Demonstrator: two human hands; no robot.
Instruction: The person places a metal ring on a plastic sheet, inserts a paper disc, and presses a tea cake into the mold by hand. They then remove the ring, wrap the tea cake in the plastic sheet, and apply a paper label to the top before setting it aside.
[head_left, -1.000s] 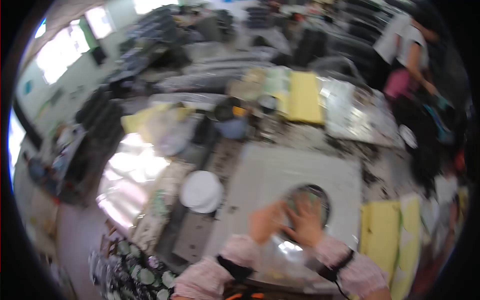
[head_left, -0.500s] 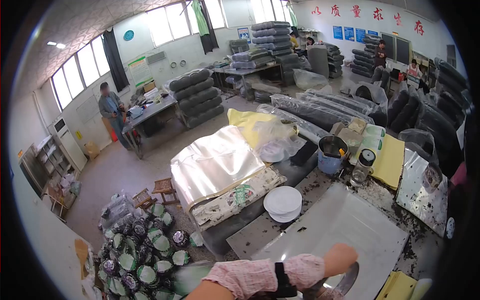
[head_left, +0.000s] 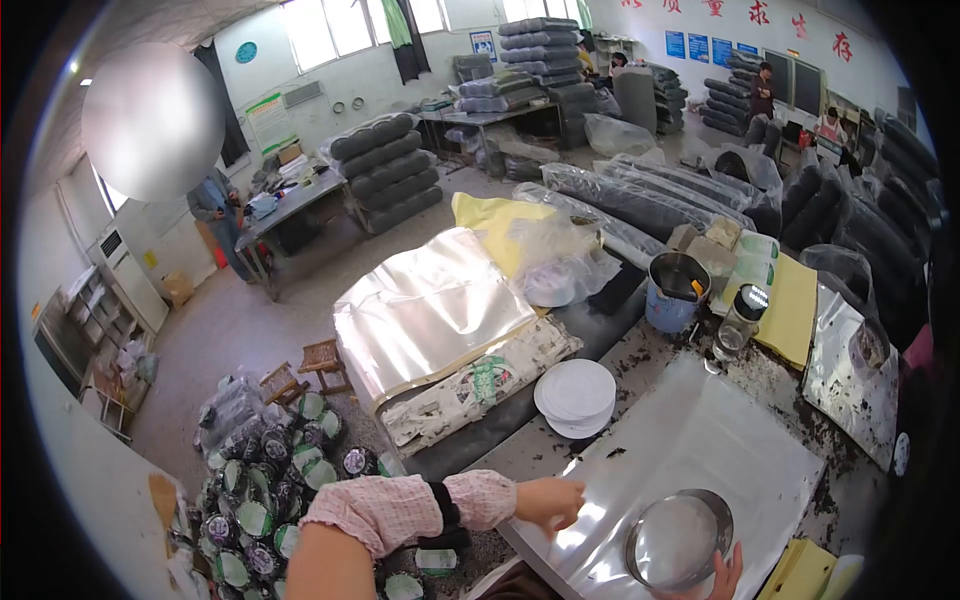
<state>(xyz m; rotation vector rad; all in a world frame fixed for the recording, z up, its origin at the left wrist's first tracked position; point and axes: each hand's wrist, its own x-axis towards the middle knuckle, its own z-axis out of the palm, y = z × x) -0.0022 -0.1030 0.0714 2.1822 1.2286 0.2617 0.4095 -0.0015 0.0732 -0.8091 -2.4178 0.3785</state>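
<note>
A round metal ring (head_left: 728, 520) lies on the shiny grey sheet (head_left: 640, 440) covering the work table. My right hand (head_left: 726, 578) is at the ring's lower right edge, fingers stretched and apart against its outer side; the rest of that hand is out of frame. To the left of the ring, my left hand (head_left: 550, 503) hangs over the sheet's left edge, with fingers loosely bent, partly apart, and nothing visible in them. A pink checked sleeve (head_left: 375, 510) and a black band cover that arm. Above my left hand sits a stack of white discs (head_left: 575, 395).
Dark scraps litter the table around a blue bucket (head_left: 674, 305), a glass jar (head_left: 738, 325) and yellow sheets (head_left: 790, 310). Silver foil (head_left: 430, 310) lies farther left. Wrapped round packs (head_left: 255, 515) are heaped lower left. A person (head_left: 222, 225) stands beside the far-left table.
The ring, tilted under my hands before, now lies on the sheet. My left hand has moved left, away from it. The view has shifted slightly.
</note>
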